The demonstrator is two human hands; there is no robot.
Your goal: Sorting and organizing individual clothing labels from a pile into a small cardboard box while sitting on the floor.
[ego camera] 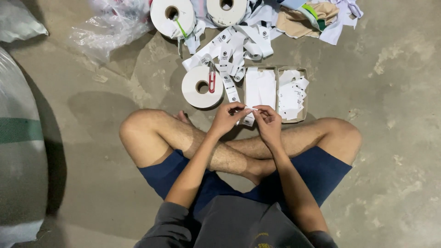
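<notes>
Above crossed legs, left hand (226, 118) & right hand (268, 120) pinch white label strip (248, 110); fingertips partly hidden.

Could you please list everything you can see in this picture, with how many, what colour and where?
label: one, white, pinched between both hands
ribbon rolls: three, white, on the floor ahead; one near, two at the top edge
loose ribbon: a tangled strip, white with dark marks, between the rolls
snips: one, red handles, lying on the near roll
box: one, brown card, two compartments, each with white cut labels
cloth pile: beige, white and green, top right
plastic bags: clear, top left
sack: large, white with a green band, left edge
floor: grey concrete
left hand: on the label
right hand: on the label
</notes>
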